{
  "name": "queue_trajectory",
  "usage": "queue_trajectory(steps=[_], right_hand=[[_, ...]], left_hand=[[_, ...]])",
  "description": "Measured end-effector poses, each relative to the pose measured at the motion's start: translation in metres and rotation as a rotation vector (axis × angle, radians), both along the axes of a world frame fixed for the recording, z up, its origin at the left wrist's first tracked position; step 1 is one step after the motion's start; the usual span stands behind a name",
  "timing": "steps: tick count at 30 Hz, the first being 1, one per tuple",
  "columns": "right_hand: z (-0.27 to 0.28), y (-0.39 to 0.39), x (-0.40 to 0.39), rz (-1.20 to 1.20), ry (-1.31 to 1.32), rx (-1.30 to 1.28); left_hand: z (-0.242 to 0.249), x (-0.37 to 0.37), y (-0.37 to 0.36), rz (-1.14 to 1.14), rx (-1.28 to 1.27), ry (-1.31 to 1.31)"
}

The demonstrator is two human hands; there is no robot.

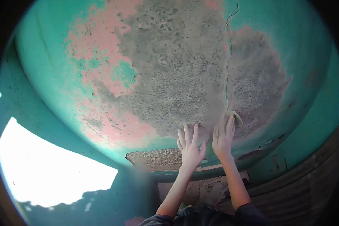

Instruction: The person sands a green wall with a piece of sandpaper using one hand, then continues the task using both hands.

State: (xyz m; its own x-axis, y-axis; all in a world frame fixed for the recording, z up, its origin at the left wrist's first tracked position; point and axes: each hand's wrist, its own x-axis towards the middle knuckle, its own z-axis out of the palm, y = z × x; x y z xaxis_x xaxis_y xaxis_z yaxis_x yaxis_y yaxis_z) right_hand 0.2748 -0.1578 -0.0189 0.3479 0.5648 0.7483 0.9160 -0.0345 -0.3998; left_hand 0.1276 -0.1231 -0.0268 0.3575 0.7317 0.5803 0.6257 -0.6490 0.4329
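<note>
A green painted wall [41,75] fills the view, with a large worn patch [177,75] of pitted grey plaster edged in pink. My left hand [191,150] lies against the lower edge of that patch, fingers spread and nothing in them. Just to its right, my right hand [223,141] presses a pale, curled piece of sandpaper [237,117] to the wall. Only the sheet's bent edge shows past the fingertips; the rest is hidden beneath them. A thin crack [227,64] runs down the plaster to the right fingertips.
Below the hands, a broken strip of rough bare masonry [156,160] shows under a ledge. A bright opening [52,162] lies at the lower left. Dark ribbed material [301,188] is at the lower right.
</note>
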Motion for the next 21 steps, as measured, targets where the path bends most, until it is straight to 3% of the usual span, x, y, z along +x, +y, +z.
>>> queue_trajectory(steps=[4,6,9,12,15,19,21], right_hand=[[-0.003,0.017,-0.028,-0.088,0.007,0.071],[0.016,0.022,-0.034,0.015,0.248,0.134],[0.022,0.029,-0.058,0.128,0.175,0.127],[-0.012,0.04,-0.089,0.214,0.123,0.094],[-0.026,0.053,-0.107,0.173,0.052,0.086],[0.02,0.066,-0.114,0.152,-0.146,0.109],[0.034,0.067,-0.123,0.134,-0.121,0.102]], left_hand=[[0.0,-0.034,0.009,0.039,-0.062,-0.061],[-0.005,-0.051,0.01,0.129,-0.054,-0.021],[-0.01,-0.071,0.013,0.161,-0.117,-0.095],[-0.013,-0.088,0.02,0.138,-0.171,-0.152],[-0.014,-0.105,0.027,0.132,-0.14,-0.197],[-0.012,-0.126,0.039,0.114,-0.166,-0.202],[-0.011,-0.134,0.043,0.115,-0.111,-0.261]])
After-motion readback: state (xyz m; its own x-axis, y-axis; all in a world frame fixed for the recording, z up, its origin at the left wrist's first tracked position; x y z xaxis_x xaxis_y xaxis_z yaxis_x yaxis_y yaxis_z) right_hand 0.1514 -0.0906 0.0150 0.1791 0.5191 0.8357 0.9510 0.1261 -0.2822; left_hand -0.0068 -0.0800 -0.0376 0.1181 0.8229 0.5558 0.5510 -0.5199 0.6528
